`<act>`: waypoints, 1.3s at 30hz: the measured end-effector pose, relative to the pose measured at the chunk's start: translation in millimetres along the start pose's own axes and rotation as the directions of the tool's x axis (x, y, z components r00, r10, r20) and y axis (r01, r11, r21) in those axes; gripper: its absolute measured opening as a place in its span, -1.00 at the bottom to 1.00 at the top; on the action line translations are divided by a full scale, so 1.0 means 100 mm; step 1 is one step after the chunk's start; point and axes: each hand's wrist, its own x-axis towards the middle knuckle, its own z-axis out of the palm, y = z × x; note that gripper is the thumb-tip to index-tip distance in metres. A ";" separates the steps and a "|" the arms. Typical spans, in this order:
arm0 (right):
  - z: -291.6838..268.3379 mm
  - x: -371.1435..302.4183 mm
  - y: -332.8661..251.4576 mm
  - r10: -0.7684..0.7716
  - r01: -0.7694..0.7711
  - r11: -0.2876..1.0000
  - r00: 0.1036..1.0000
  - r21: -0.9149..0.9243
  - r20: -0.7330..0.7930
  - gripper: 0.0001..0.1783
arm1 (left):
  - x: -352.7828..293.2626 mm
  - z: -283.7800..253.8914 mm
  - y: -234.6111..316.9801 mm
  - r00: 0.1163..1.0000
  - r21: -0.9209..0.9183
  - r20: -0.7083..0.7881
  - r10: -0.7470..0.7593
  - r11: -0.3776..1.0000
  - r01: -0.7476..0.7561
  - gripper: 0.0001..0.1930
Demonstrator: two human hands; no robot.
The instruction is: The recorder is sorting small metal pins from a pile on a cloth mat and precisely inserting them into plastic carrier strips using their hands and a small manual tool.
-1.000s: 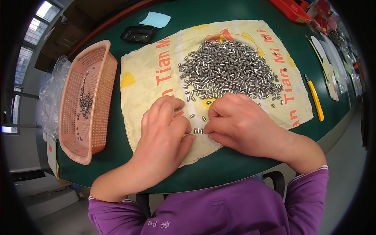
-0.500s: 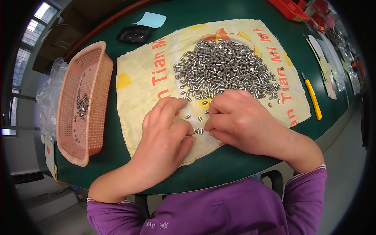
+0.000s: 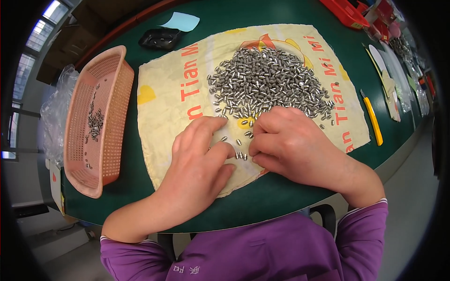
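Small silvery barrel-shaped metal parts lie in a broad pile [image 3: 269, 84] on a cream printed cloth [image 3: 161, 103]. Just in front of the pile, a short row of several such parts [image 3: 241, 156] sits between my two hands. My left hand [image 3: 194, 154] rests on the cloth to the left of the row, fingers apart, with nothing seen in its grasp. On the right side, my right hand [image 3: 290, 145] is closed, thumb and fingertips drawn together beside the row. Its fingers hide whatever they may hold. Some loose parts [image 3: 223, 139] lie scattered between the hands.
A pink perforated basket [image 3: 124, 117] with some metal parts inside stands at the left, beside clear plastic bags [image 3: 54, 112]. A black tray [image 3: 161, 40] and a light blue paper [image 3: 182, 21] lie at the back. Right of the cloth is a yellow utility knife [image 3: 373, 119]; a red tray [image 3: 344, 15] sits far right.
The short row of parts has shifted slightly right, and its pieces look less evenly lined up. Both hands have barely moved.
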 end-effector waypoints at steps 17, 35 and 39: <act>0.16 -0.01 -0.02 0.011 -0.013 1.000 0.995 -0.017 -0.100 -0.77 | 0.02 0.10 -0.09 0.999 -0.027 -0.050 0.005 1.000 -0.006 -0.71; 0.21 0.01 -0.01 0.011 -0.006 0.999 0.991 0.040 -0.134 -0.90 | 0.02 -0.06 -0.01 0.997 0.094 0.000 -0.071 0.993 0.071 -0.76; 0.23 0.01 -0.03 0.014 -0.008 0.999 0.990 0.044 -0.143 -0.90 | 0.02 -0.08 -0.02 0.997 0.094 0.009 -0.076 0.993 0.075 -0.78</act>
